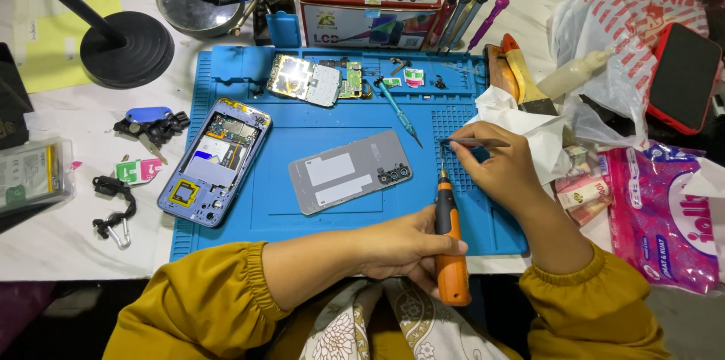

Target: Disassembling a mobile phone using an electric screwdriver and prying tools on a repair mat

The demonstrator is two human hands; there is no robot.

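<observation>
My left hand (pixel 411 247) grips the orange electric screwdriver (pixel 450 243) upright over the blue mat (pixel 340 224); my right hand (pixel 495 163) pinches tweezers (pixel 476 142) at its bit, apparently seating a screw before driving.

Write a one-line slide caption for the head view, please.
Left hand grips an orange electric screwdriver; right hand holds tweezers over a blue mat.

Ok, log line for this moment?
left hand: grips orange screwdriver | right hand: holds tweezers at its tip | blue mat: opened phone, back cover
</observation>
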